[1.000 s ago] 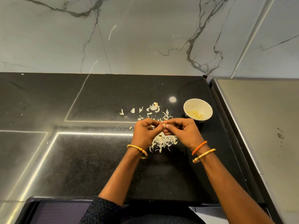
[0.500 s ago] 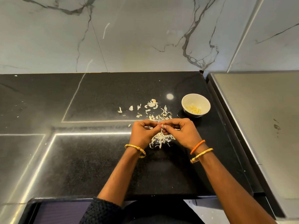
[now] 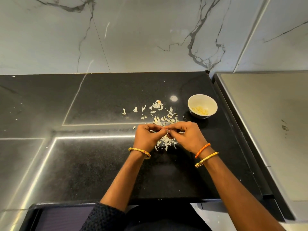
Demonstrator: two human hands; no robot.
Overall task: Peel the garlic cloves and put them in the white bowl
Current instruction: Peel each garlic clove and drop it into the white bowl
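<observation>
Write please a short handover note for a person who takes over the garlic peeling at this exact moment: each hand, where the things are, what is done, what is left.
Left hand: fingers curled, pinching a small clove together with the right.
Right hand: also pinching that clove, fingertips meeting the left's above the counter.
Bowl: on the counter, ahead and right of the hands, with some peeled cloves inside.
Skins: scattered on the counter under and beyond the hands.
Done: several cloves peeled and in the bowl.
Left: finish this clove and drop it in the bowl. No other unpeeled cloves are visible.
</observation>
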